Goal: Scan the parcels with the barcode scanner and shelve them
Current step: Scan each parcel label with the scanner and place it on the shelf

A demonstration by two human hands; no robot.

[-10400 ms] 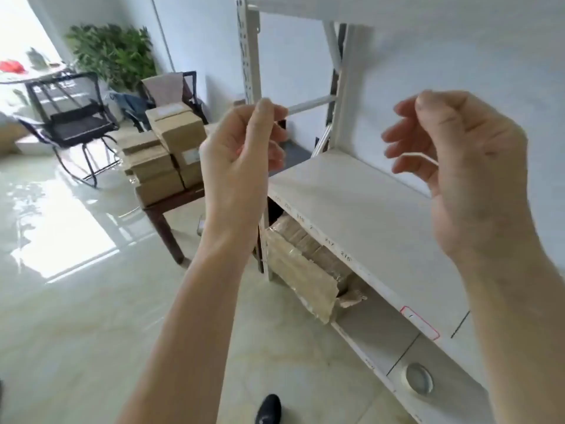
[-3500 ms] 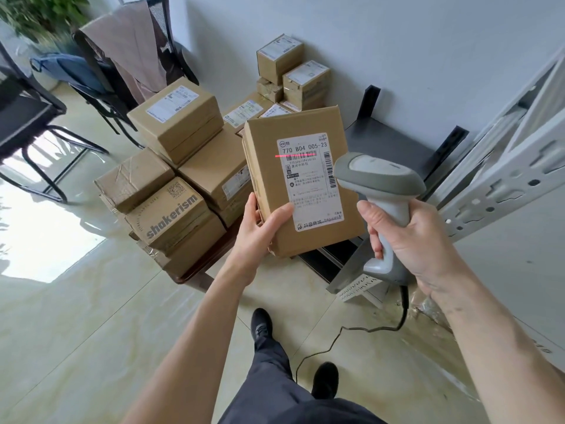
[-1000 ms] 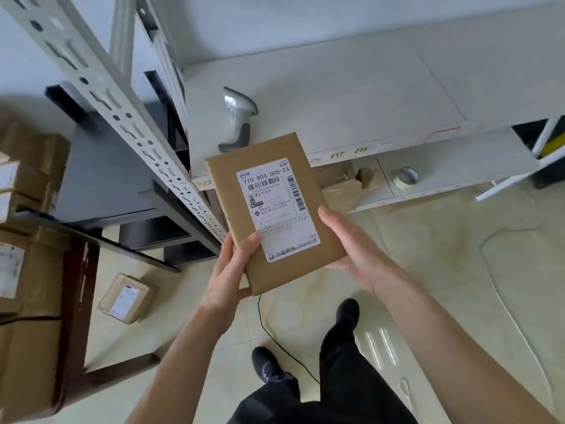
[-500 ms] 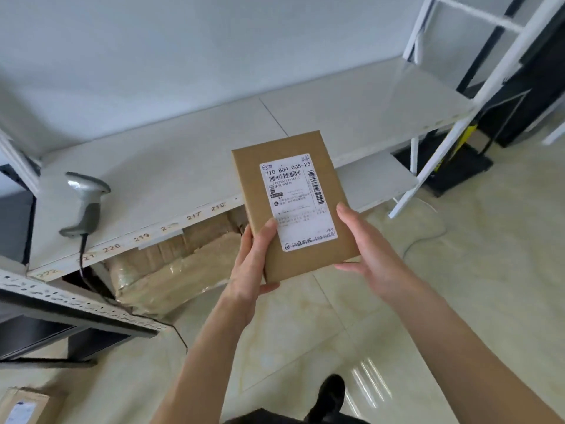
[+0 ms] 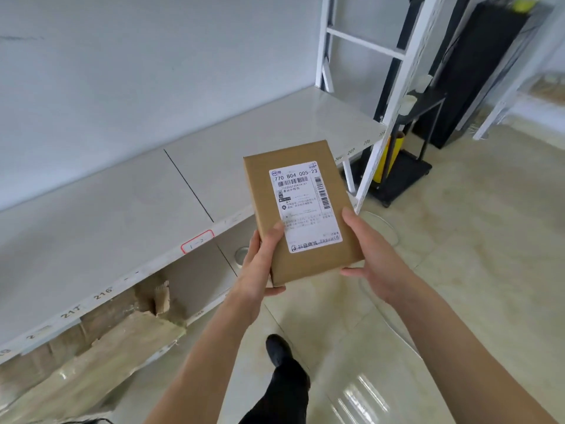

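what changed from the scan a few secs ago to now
The right hand let go of the barcode scanner, which was left on the white shelf and is now out of view. That hand joined the left hand on the parcel. The person carried the parcel along the shelf toward its right end. Unchanged: the left hand's grip, and the label facing up.

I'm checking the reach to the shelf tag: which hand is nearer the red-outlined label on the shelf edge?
Left. The left hand grips the parcel just right of the red-outlined label; the right hand is beyond the parcel.
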